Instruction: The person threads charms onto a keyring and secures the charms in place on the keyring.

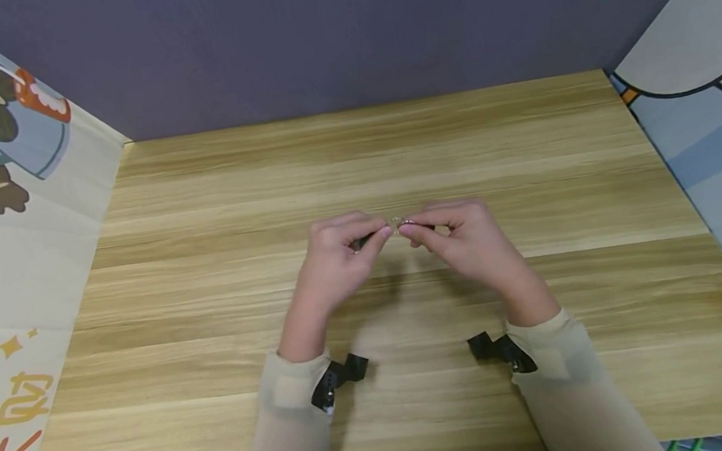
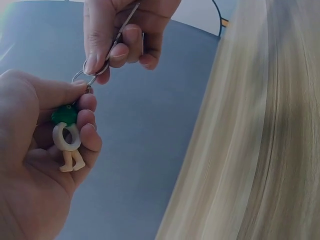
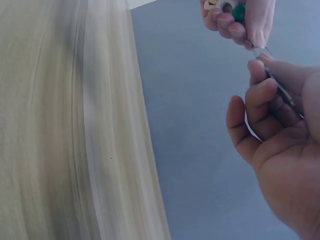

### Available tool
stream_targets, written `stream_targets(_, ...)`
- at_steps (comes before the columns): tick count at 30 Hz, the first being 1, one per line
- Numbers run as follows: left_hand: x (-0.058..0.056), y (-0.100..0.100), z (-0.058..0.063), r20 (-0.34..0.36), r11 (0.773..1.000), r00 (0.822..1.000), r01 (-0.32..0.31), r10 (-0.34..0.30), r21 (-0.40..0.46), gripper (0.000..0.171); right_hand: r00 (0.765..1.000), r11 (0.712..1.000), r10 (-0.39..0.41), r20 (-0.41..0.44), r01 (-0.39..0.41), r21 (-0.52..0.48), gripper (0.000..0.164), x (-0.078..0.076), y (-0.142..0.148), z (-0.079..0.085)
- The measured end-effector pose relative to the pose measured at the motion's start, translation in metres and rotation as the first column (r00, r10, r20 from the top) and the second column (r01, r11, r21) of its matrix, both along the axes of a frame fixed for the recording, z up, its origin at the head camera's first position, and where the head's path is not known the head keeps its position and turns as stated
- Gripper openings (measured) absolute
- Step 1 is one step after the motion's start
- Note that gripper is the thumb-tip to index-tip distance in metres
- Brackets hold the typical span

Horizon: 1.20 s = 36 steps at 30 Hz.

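Note:
Both hands meet in the air over the wooden table, near the middle of the head view. My left hand (image 1: 344,255) pinches the metal split ring (image 2: 92,75) of a keychain between thumb and index finger. From that ring a small figurine charm (image 2: 64,116), with a green top, a white ring-shaped middle and beige legs, hangs against the curled left fingers. My right hand (image 1: 468,241) pinches the ring's other side with thumb and index finger. A slim metal piece (image 3: 282,92) lies along the right fingers; its kind I cannot tell.
The wood-grain table (image 1: 220,381) spreads beneath both hands. A dark blue-grey panel (image 1: 345,40) stands along its far edge. Printed cartoon panels flank the left (image 1: 23,269) and right (image 1: 701,131) sides. Black straps (image 1: 501,351) sit at the sleeve cuffs.

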<state>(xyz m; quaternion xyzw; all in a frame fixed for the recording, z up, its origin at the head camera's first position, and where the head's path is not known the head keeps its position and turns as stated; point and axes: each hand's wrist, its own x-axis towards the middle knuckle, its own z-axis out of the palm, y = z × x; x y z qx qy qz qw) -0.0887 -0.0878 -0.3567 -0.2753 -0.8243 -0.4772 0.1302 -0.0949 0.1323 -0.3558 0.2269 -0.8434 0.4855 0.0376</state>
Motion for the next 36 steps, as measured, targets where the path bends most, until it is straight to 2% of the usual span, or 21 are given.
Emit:
stream_targets(8, -0.0010, -0.0016, 0.0009, 0.009, 0.997, 1.000, 0.015, -0.015, -0.076, 0.012, 0.999, 0.998, 0.044, 0.025, -0.045, 0.047, 0.012, -0.0018, 0.0045, 0.0007)
stream_targets(18, -0.0017, -0.0019, 0.0056, 0.037, 0.990, 0.999, 0.025, -0.020, -0.142, 0.012, 0.997, 0.992, 0.025, 0.073, -0.033, 0.123, 0.013, -0.0026, 0.0045, 0.0048)
stream_targets(24, -0.0033, -0.0022, 0.0069, 0.055, 0.991, 0.998, 0.027, -0.020, -0.132, 0.012, 0.999, 0.995, 0.035, 0.033, -0.038, 0.094, 0.012, -0.0038, 0.0053, 0.0040)
stream_targets(29, -0.0042, -0.0017, 0.0072, 0.083, 0.995, 0.997, 0.006, 0.002, -0.104, 0.014, 1.000, 0.998, -0.005, 0.012, 0.004, 0.062, 0.012, -0.0037, 0.0042, 0.0018)
stream_targets(36, -0.0036, 0.0007, 0.0067, 0.121, 0.998, 0.992, -0.037, 0.043, -0.053, 0.013, 0.994, 0.999, -0.052, -0.092, 0.051, -0.007, 0.008, -0.0035, -0.0015, -0.0022)
